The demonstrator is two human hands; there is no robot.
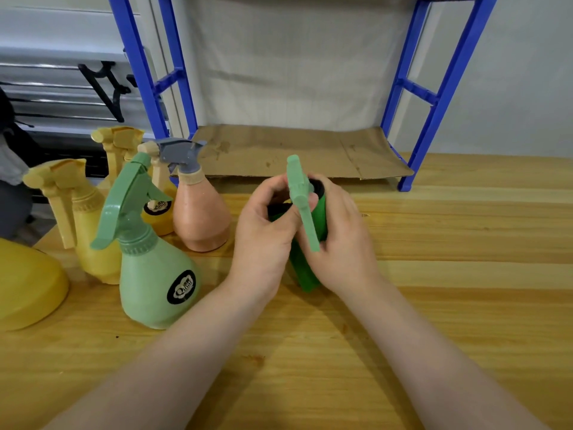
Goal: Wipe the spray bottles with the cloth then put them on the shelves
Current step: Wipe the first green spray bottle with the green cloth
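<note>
Head view, left to right: at the far left edge lies a yellow bottle point(28, 283) on its side, only partly in frame. Next stand two more yellow bottles, the front one point(90, 231) and the rear one point(119, 150), then a pale green bottle point(155, 274) upright near the worktop point(449, 274) edge, and behind it a pink bottle point(200, 215) with a grey trigger head; a further yellow one is mostly hidden between them. At centre both hands meet round a dark green bottle point(305, 268), held just above the worktop, in front of the shelf point(279, 153), a cardboard sheet in a blue frame. The left hand point(263, 237) curls its fingers round the bottle's neck and top from the left; the right hand point(341, 240) wraps the body from the right, thumb beside the light green trigger point(302, 203). The bottle's long axis tips away from the person, head up toward the shelf, base toward the wrists. No cloth can be made out between fingers and plastic; it may be hidden in a palm. I judge the wiping is either under way or skipped, and the shelf lies straight ahead, past the bottle's head, equally near to either hand, so a forward push with the right hand should seat it there.
</note>
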